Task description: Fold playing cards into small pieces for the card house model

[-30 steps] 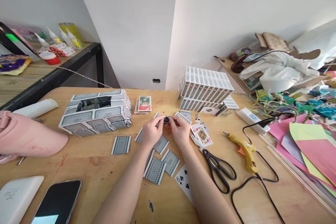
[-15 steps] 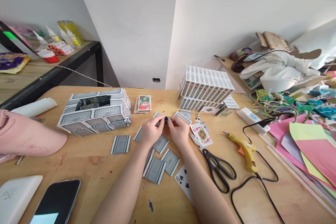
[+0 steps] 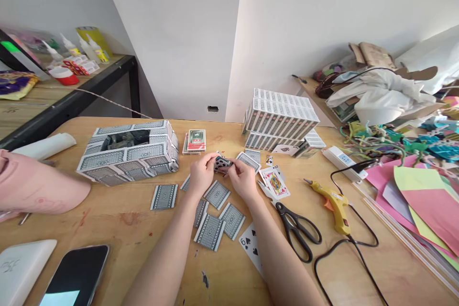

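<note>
Between my two hands is a playing card with dark spots on the side that shows. My left hand pinches its left end and my right hand pinches its right end. Below and around them lie several patterned card pieces, backs up. By my right forearm is a spade card, partly covered by the arm. A face card with red hearts lies right of my right hand, over the blades of black-handled scissors.
A card-covered box with an open top stands left. Stacked card boxes stand at the back right, and two card packs at the back. A yellow glue gun with its cord, a power strip, a phone and a pink cup surround the work area.
The held card was folded narrow and dark between my fingertips; now its spotted face shows wider. My hands have drawn slightly apart. The view has shifted a little.
</note>
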The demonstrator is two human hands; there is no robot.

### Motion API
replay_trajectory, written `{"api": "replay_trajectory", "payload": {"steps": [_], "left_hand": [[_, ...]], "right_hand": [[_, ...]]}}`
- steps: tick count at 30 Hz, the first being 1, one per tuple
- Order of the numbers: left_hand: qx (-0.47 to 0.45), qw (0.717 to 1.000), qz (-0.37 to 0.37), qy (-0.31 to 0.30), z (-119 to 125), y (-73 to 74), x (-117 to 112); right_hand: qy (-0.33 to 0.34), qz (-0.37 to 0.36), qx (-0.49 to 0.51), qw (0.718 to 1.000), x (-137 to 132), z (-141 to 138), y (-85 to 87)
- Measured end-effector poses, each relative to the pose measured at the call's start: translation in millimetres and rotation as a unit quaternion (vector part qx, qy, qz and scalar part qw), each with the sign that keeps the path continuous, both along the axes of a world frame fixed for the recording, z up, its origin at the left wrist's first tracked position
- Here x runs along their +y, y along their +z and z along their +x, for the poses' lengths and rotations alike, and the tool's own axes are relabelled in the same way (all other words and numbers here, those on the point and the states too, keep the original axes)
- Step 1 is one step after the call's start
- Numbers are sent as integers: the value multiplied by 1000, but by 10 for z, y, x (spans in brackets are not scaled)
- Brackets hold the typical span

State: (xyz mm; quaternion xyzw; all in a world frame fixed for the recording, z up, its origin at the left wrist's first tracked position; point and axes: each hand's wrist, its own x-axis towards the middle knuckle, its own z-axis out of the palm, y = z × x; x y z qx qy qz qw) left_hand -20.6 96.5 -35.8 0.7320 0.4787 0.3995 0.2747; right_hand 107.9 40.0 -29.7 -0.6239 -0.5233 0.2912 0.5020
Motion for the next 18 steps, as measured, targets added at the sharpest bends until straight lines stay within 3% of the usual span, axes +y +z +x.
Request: {"api": "replay_trajectory", "payload": {"steps": [9,14,18], "left_hand": [[-6,1000,3,-26,30,42,-85],[-132,985,-100,-41,87,9,-65],[-266,944,-191,-27,105,-14,-29]], "right_hand": [[-67,11,107,992,78,-33,-49],[-90,8,109,990,74,-4,35],[-75,29,137,987,57,5,50]]}}
